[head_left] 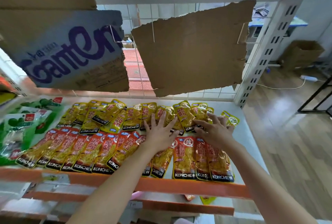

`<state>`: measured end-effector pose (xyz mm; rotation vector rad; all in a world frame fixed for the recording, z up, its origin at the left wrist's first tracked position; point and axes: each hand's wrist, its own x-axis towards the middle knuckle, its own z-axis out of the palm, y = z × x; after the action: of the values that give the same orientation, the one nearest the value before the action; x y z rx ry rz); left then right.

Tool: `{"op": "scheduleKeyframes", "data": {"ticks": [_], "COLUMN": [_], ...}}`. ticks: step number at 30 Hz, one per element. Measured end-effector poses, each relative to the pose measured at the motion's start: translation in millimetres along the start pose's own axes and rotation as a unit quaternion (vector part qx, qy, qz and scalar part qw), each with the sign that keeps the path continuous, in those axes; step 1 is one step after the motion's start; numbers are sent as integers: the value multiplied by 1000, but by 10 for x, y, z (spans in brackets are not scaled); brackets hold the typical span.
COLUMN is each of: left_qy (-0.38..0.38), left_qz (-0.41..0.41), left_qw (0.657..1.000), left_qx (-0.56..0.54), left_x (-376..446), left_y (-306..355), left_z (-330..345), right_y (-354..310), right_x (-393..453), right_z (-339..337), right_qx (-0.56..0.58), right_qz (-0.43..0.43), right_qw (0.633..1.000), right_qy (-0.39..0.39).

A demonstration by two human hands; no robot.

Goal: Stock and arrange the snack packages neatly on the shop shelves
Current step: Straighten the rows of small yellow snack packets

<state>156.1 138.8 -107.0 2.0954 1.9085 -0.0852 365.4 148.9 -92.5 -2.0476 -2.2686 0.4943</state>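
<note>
Several yellow snack packages [109,116] lie in an overlapping back row on the white shelf [249,134]. In front of them runs a row of several orange-red packages [86,150]. My left hand [159,134] lies flat with spread fingers on the yellow packages at the row's middle. My right hand [214,130] presses, fingers apart, on the yellow packages at the right end. One yellow package [230,118] sits slightly apart at the far right. Neither hand grips anything.
Green snack packages [23,125] are stacked at the shelf's left end. Torn cardboard sheets [194,47] hang on the wire back grid above. An orange front rail [179,187] edges the shelf, and a white upright post [269,47] stands at its right. A lower shelf holds a few packages.
</note>
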Motion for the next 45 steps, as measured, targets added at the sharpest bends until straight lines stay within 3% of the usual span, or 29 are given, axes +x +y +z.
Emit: {"op": "scheduleKeyframes", "data": {"ticks": [2, 6, 10, 13, 16, 19, 22, 25, 30, 34, 37, 40, 45], "left_qy": [15, 182, 258, 250, 173, 158, 158, 148, 207, 178, 116, 162, 255], "left_qz": [9, 17, -56, -126, -140, -132, -98, -78, -90, -114, -143, -177, -241], "left_qw": [998, 978, 961, 958, 970, 971, 977, 975, 955, 959, 965, 955, 928], "left_qx": [-54, -97, -84, -54, -96, -119, -106, -145, -192, -191, -189, -173, -121], "left_x": [-9, -243, -721, -1097, -1350, -1429, -1458, -1558, -1998, -2470, -3021, -3610, -4490], "left_y": [47, -66, -386, -578, -577, -486, -415, -458, -919, -1640, -2279, -2899, -3679], "left_z": [-51, -176, -198, -65, 111, 189, 183, 145, 39, -97, -65, 8, -3], "right_y": [-41, -180, -408, -554, -623, -755, -949, -1143, -1345, -2105, -2947, -3761, -4875], "right_x": [-37, -181, -421, -623, -675, -689, -773, -857, -884, -1077, -1337, -1564, -1877], "right_z": [21, -4, 18, 170, 309, 360, 418, 456, 427, 378, 535, 751, 1172], "right_qx": [15, 38, 50, 18, -18, 53, 130, 47, -39, -39, -22, 10, 3], "right_qz": [-24, -98, -218, -310, -271, -214, -286, -364, -315, -361, -464, -531, -589], "right_qw": [1000, 992, 971, 948, 962, 974, 943, 929, 948, 932, 886, 846, 807], "right_qy": [0, 73, 87, 64, 4, 46, 106, 56, 5, 14, -17, -48, -36]}}
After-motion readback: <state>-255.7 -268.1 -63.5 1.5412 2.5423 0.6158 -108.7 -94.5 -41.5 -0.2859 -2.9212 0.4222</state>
